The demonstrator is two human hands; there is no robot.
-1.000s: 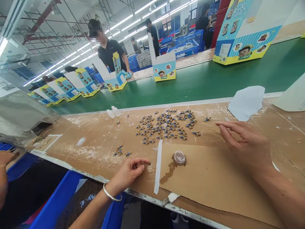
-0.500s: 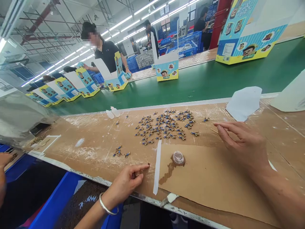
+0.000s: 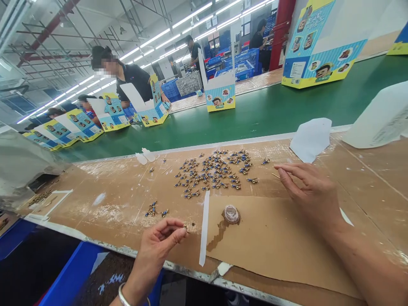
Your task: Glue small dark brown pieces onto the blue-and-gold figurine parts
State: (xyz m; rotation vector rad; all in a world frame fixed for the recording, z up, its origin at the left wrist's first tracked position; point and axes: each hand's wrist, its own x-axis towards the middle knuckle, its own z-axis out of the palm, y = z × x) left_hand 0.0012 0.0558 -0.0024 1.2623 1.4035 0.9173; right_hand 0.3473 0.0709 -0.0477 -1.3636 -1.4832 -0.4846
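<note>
My left hand (image 3: 157,243) is closed in a pinch over the near part of the table. Between thumb and index finger a tiny piece barely shows, too small to name. Just beyond those fingertips lies a small dark bit (image 3: 193,224). My right hand (image 3: 314,195) pinches a thin wooden toothpick (image 3: 276,175), its tip pointing left above the table. Between the hands, a small round clear dish (image 3: 231,213) with brown residue sits on a cardboard sheet (image 3: 274,242). Many small blue-and-gold figures (image 3: 216,168) are spread past the dish, and several more figures (image 3: 153,208) lie to the left.
A green conveyor belt (image 3: 191,131) carries printed cartons (image 3: 221,97). Two white bottles (image 3: 145,156) and a white paper piece (image 3: 310,138) lie along the far table edge. White tape (image 3: 204,229) borders the cardboard. A blue bin (image 3: 66,272) stands below left. Other people work beyond.
My left hand has gone from an extended index finger touching the dark bit to a pinch slightly nearer me. My right hand still holds the toothpick. The view has shifted slightly.
</note>
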